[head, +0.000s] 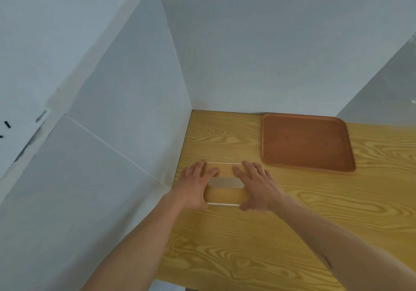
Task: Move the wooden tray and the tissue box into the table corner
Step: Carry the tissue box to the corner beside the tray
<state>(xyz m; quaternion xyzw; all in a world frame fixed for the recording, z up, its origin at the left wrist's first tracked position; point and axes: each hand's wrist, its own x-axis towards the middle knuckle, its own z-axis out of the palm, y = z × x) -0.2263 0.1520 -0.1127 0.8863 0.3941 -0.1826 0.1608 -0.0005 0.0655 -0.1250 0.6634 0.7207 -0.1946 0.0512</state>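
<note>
**Both hands on the tissue box, tray against the back wall**

The person has both hands clasped on the two short ends of the tissue box (225, 184), which sits on the wooden table (315, 212) close to its left edge. The left hand (195, 184) wraps the left end, fingers laid flat over the top and thumb down at the near side. The right hand (255, 186) does the same at the right end, fingers spread across the top. The box has a wood-look lid much like the table, with pale edges and a whitish oval slot in the middle, showing between the two hands.

The wooden tray (307, 142) lies flat farther back and to the right, well apart from the box. Its far edge is just beside the white back wall (270, 54), and it holds nothing. The corner of the table, where the left panel (135, 99) meets the back wall, lies beyond the box and left of the tray.
</note>
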